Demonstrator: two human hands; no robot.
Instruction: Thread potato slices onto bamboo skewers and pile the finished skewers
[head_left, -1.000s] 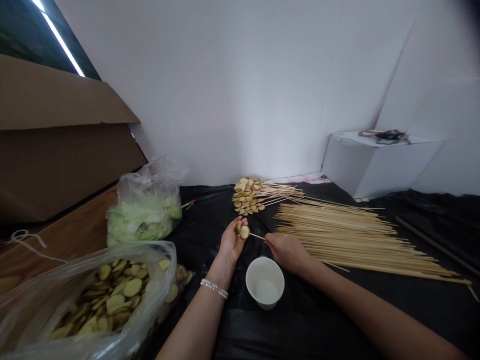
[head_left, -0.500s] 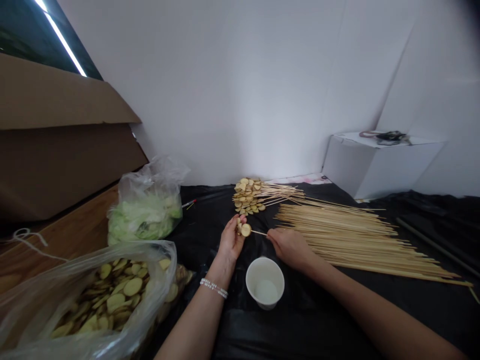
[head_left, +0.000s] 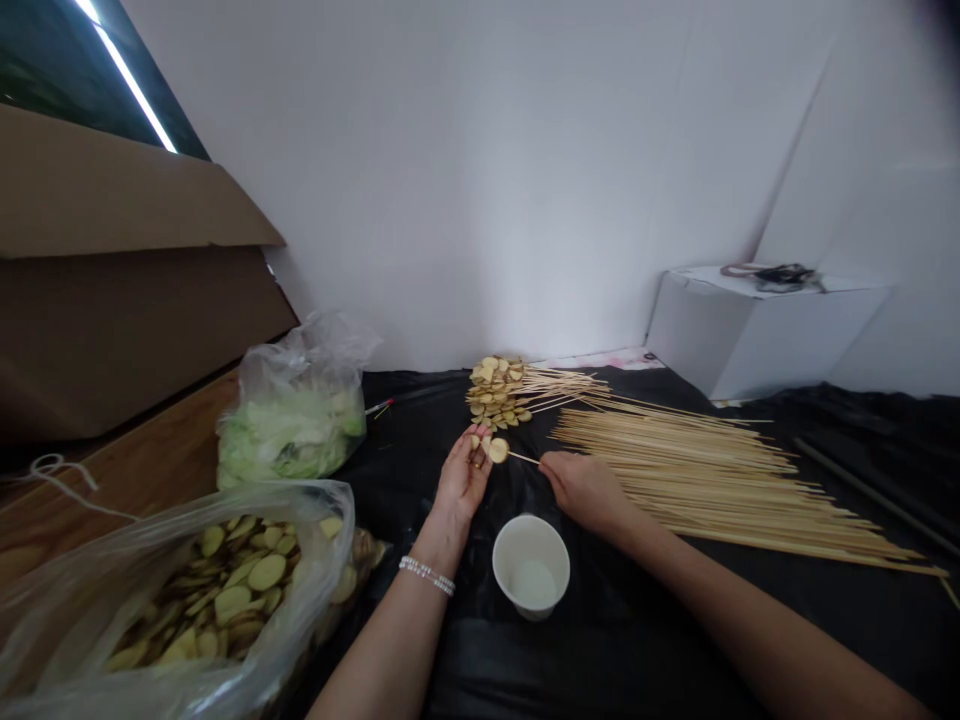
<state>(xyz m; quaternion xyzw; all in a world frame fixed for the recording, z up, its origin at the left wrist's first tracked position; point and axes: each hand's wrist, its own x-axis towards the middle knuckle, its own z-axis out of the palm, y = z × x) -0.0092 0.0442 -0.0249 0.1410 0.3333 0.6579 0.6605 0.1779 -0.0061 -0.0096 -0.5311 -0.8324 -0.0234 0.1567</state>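
Thin, round potato slices (head_left: 498, 450), yellow-fleshed with brownish edges, sit on a slender bamboo skewer (head_left: 523, 456) held almost level above a black plastic sheet (head_left: 600, 650). The left hand (head_left: 465, 480) is half closed, palm up, its fingers curled around the slices near the skewer's tip; a beaded bracelet (head_left: 426, 575) circles the wrist. The right hand (head_left: 586, 490) is nearly closed, pinching the skewer's other end. Just below the hands stands a white paper cup (head_left: 531, 565) with something pale at the bottom. Beyond them lie loaded skewers (head_left: 495, 390), their ends crowded with overlapping slices. To the right spreads a long, straight-grained pile of bare skewers (head_left: 720, 480). At the left, a crumpled clear plastic bag (head_left: 75, 590) holds more slices (head_left: 247, 590); behind it, a second bag (head_left: 292, 430) holds torn, pale green leaves.
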